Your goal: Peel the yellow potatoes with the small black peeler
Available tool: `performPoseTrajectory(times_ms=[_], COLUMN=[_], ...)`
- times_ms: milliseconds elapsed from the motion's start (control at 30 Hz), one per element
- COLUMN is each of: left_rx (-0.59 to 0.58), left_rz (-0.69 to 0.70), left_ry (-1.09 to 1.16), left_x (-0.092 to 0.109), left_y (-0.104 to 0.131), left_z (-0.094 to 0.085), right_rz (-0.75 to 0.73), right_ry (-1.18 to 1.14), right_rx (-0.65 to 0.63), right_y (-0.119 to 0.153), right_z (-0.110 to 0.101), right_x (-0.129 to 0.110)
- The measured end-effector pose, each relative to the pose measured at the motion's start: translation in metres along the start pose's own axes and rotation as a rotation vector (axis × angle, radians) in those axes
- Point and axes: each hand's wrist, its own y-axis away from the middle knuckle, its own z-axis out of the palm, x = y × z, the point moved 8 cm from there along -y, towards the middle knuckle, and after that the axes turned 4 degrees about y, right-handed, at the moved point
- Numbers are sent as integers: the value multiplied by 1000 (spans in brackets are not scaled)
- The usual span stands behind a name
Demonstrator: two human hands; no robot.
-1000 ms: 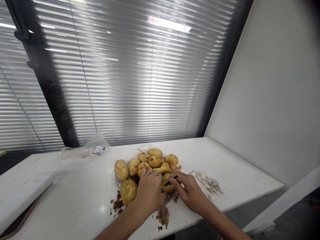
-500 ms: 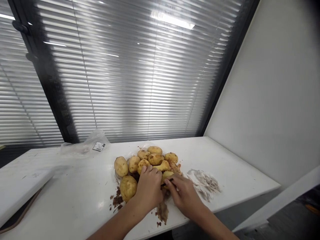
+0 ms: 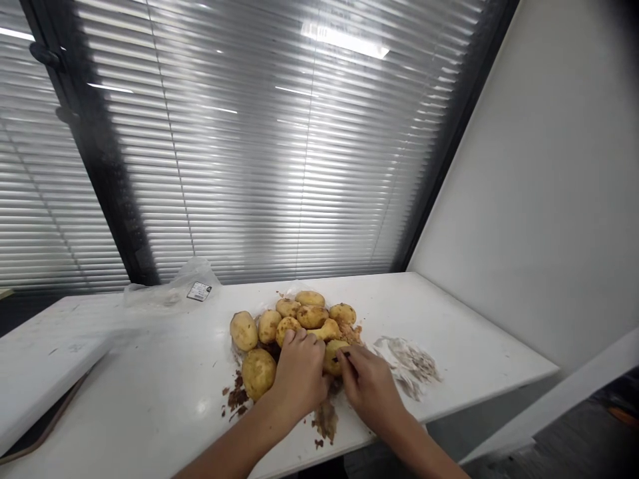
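Note:
My left hand [image 3: 301, 367] is closed round one end of a yellow potato [image 3: 332, 359], pressing it down near the table's front edge. My right hand [image 3: 370, 380] is pinched on a small dark tool [image 3: 342, 357] at the potato's right side; most of the tool is hidden by the fingers, so its kind is unclear. Just left of my left hand lies a large potato [image 3: 258, 374]. Several more potatoes [image 3: 312, 317] are heaped behind my hands, some with brown patches on them. Brown peelings [image 3: 325, 420] lie below my hands at the front edge.
A crumpled white wad [image 3: 410, 359] with brownish scraps lies to the right. Dark crumbs [image 3: 236, 398] are scattered at the left of the heap. A clear plastic bag [image 3: 174, 291] with a label sits at the back left. Blinds [image 3: 259, 166] stand behind the white table [image 3: 154, 392].
My right hand has shifted slightly, and the dark tool no longer lies across the held potato, showing more of its surface. My left hand keeps its hold.

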Motion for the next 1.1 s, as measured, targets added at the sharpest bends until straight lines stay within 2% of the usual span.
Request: performPoseTrajectory(times_ms=[133, 300, 467, 633, 800, 933, 1100], left_rx=[-1, -7, -7, -2, 17, 35, 24], left_rz=[-1, -1, -1, 26, 56, 51, 59], left_ry=[-17, 1, -12, -3, -29, -13, -30], left_x=[0, 0, 1, 2, 1, 0, 1], left_y=[0, 0, 0, 1, 1, 0, 0], left_z=[0, -1, -2, -1, 2, 2, 2], right_rz=[-59, 6, -5, 24, 24, 79, 74], right_ry=[-41, 83, 34, 122, 80, 115, 122], right_rx=[-9, 52, 53, 122, 114, 179, 182], right_y=[3, 6, 11, 13, 13, 16, 20], right_z=[3, -1, -1, -6, 2, 2, 7], right_x=[-9, 0, -7, -10, -19, -15, -17])
